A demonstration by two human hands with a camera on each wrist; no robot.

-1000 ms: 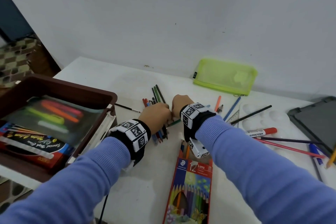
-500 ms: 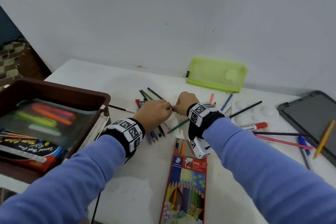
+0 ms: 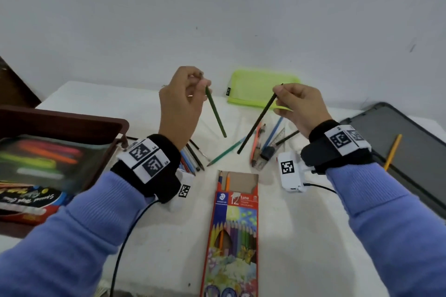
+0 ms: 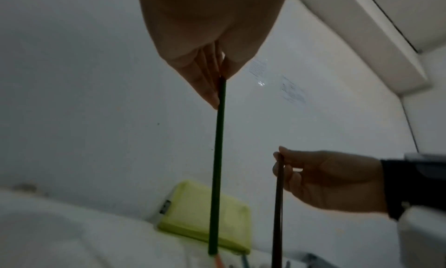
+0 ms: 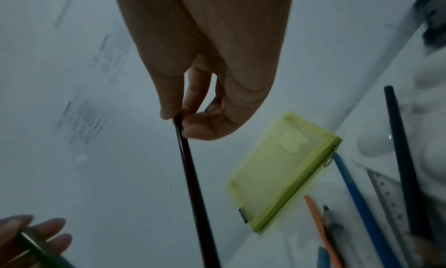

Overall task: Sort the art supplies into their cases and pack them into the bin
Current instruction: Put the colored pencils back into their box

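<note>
Both hands have risen off the white table (image 3: pixel 156 248) since half a second ago, each carrying a pencil up from the loose pile.

Taking the open coloured-pencil box (image 3: pixel 233 231) at the near middle of the table as the landmark: far to its left sits the brown bin (image 3: pixel 72 123), with marker packs already inside. Above and left of the box, the left hand (image 3: pixel 179 106) pinches the top end of a green pencil (image 3: pixel 216 112) between thumb and fingertips, the pencil hanging tip-down in the air. Just beyond the box lies the remaining loose pile of pencils (image 3: pixel 193 157). Above and right of the box, the right hand (image 3: pixel 299 106) pinches a dark brown pencil (image 3: pixel 257 123) near its upper end, the shaft slanting down toward the box. Behind the box, against the wall, lies the lime-green pouch (image 3: pixel 260 90). Far right of the box is a dark tray (image 3: pixel 398 142) with a yellow pencil (image 3: pixel 393 152) on it.
</note>
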